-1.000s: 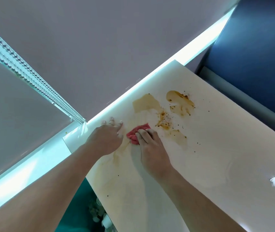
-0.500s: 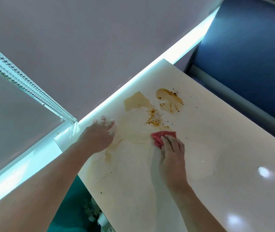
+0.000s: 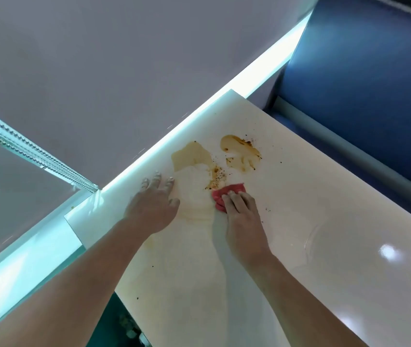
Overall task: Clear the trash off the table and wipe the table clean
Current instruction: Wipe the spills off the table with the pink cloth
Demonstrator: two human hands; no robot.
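We note the right hand (image 3: 243,222) pressing a red cloth (image 3: 227,195) flat on the white table (image 3: 324,221), beside brown sauce stains (image 3: 240,151). The left hand (image 3: 153,209) lies spread on the tabletop, holding nothing.

No readable text, label, brand, number or sign is seen anywhere in the head view.
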